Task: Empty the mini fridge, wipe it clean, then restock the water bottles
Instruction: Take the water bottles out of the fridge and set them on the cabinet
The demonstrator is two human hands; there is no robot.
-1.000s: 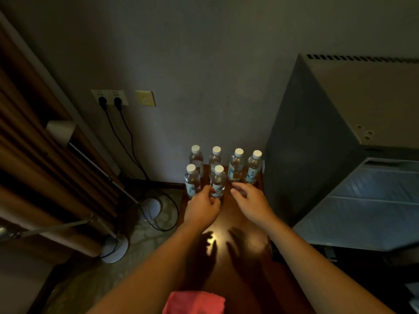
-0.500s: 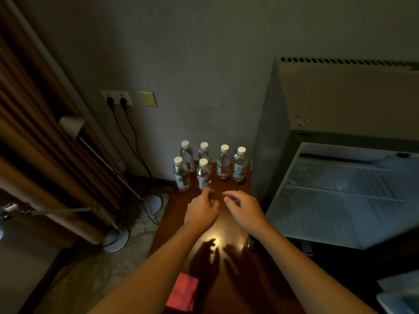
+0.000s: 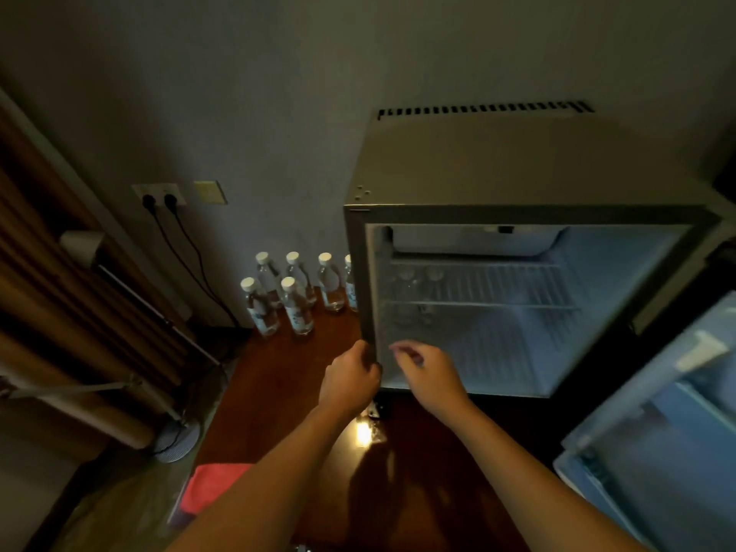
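Both hands hang empty with loosely curled fingers, the left hand (image 3: pixel 350 378) and right hand (image 3: pixel 428 372) close together before the open mini fridge (image 3: pixel 517 185), while six water bottles (image 3: pixel 296 300) stand on the wooden table (image 3: pixel 278 392) left of it.

Both bare hands, left hand (image 3: pixel 350 378) and right hand (image 3: pixel 428 372), now sit away from the white-capped clear water bottles (image 3: pixel 296 306), before the open grey mini fridge (image 3: pixel 517 312).
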